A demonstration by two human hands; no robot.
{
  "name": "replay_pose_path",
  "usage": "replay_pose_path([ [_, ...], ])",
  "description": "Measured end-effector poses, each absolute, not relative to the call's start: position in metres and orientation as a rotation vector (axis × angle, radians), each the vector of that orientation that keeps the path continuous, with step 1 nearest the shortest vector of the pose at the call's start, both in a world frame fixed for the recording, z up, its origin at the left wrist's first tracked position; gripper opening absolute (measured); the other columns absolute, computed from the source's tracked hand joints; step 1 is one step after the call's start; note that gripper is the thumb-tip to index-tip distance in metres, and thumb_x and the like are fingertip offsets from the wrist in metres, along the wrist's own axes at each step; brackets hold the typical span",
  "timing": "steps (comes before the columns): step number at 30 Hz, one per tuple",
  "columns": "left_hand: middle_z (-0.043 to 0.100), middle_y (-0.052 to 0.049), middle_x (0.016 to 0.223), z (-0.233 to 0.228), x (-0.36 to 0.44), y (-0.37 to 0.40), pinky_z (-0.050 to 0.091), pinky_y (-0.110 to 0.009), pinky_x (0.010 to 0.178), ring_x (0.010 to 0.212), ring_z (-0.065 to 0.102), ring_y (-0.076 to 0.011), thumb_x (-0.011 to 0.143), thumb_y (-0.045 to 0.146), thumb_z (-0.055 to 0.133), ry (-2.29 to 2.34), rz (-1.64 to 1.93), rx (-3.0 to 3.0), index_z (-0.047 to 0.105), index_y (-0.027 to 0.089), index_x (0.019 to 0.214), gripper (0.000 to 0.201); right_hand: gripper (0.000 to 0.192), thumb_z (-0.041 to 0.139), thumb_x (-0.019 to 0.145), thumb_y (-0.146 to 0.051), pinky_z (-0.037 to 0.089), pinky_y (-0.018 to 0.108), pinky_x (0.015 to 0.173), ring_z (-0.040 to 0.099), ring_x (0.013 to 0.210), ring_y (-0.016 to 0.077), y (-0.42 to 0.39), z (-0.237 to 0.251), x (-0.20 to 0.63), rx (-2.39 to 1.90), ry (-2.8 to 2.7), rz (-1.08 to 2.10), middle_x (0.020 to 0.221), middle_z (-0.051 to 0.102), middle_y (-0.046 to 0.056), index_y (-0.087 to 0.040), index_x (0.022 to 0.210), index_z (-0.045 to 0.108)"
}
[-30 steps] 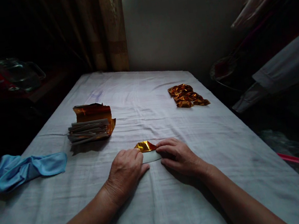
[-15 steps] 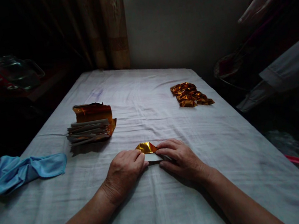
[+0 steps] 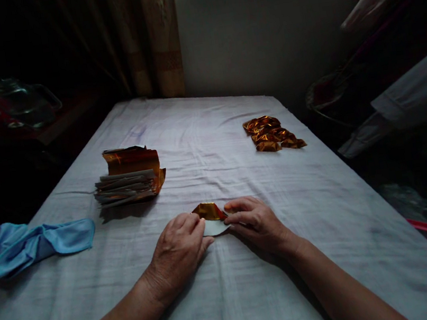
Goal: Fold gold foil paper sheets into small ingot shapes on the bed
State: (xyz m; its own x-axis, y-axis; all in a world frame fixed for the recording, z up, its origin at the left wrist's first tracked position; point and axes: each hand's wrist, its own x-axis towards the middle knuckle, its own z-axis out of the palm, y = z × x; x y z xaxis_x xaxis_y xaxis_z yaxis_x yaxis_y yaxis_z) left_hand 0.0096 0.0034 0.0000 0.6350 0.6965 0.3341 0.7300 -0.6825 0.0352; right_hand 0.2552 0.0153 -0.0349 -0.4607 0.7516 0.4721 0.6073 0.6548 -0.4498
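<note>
Between my hands, near the middle of the cloth, lies a partly folded sheet of gold foil paper (image 3: 210,212), its pale underside showing along the near edge. My left hand (image 3: 180,245) presses on its left end, fingers closed on the paper. At the right end my right hand (image 3: 257,224) pinches the paper's corner between thumb and fingers. Ahead on the left sits a stack of gold foil paper sheets (image 3: 130,180), curled, grey sides partly outward. Several folded gold foil pieces (image 3: 272,134) lie in a cluster at the far right.
A white cloth (image 3: 226,297) with wrinkles covers the table. A light blue cloth (image 3: 41,242) lies crumpled at the left edge. Beyond that edge, a glass jug (image 3: 26,105) stands on a dark surface. A curtain (image 3: 163,39) and a wall are behind the table.
The pale near flap of the foil paper now bows toward me in a curve. My right hand's index finger has lifted slightly, and both hands have shifted only a little.
</note>
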Motion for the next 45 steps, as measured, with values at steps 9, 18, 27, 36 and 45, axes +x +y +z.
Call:
replay_pose_path([
  [9, 0.067, -0.006, 0.091, -0.009, 0.012, 0.003, 0.056, -0.036, 0.073, 0.083, 0.064, -0.0227, 0.093, 0.01, 0.051, -1.199, -0.456, -2.697, 0.063, 0.016, 0.098, 0.014, 0.008, 0.065, 0.092, -0.028, 0.05, 0.041, 0.089, 0.066, 0.101, 0.022, 0.015, -0.035, 0.253, -1.115, -2.155, 0.392, 0.109, 0.072, 0.005, -0.027, 0.095, 0.073],
  [18, 0.067, -0.006, 0.096, -0.01, 0.011, 0.002, 0.056, -0.034, 0.086, 0.091, 0.064, -0.0195, 0.097, 0.007, 0.043, -1.1, -0.62, -2.807, 0.062, 0.016, 0.097, 0.021, 0.003, 0.07, 0.087, -0.023, 0.049, 0.041, 0.088, 0.066, 0.097, 0.0218, 0.014, -0.028, 0.243, -1.242, -2.101, 0.411, 0.104, 0.073, 0.004, -0.025, 0.085, 0.07],
  [27, 0.06, -0.005, 0.108, -0.012, 0.01, 0.0, 0.055, -0.035, 0.094, 0.107, 0.059, -0.0199, 0.095, 0.006, 0.049, -1.031, -0.555, -2.939, 0.048, 0.026, 0.141, 0.05, 0.006, 0.07, 0.086, -0.02, 0.047, 0.04, 0.087, 0.066, 0.096, 0.0224, 0.013, -0.03, 0.238, -1.283, -2.077, 0.354, 0.102, 0.074, 0.004, -0.025, 0.083, 0.068],
  [36, 0.059, -0.008, 0.11, -0.009, 0.015, 0.0, 0.055, -0.04, 0.094, 0.104, 0.058, -0.0224, 0.095, 0.011, 0.05, -1.015, -0.444, -2.924, 0.053, 0.024, 0.137, 0.044, 0.005, 0.065, 0.089, -0.02, 0.048, 0.04, 0.085, 0.066, 0.097, 0.0227, 0.013, -0.031, 0.237, -1.279, -2.033, 0.362, 0.101, 0.074, 0.004, -0.025, 0.087, 0.066],
  [45, 0.06, -0.01, 0.114, -0.008, 0.015, -0.001, 0.054, -0.041, 0.097, 0.112, 0.057, -0.0244, 0.095, 0.008, 0.048, -1.04, -0.429, -2.919, 0.053, 0.022, 0.136, 0.044, 0.008, 0.063, 0.087, -0.022, 0.046, 0.044, 0.09, 0.063, 0.104, 0.0254, 0.012, -0.03, 0.246, -1.376, -1.989, 0.322, 0.109, 0.071, 0.007, -0.025, 0.093, 0.066],
])
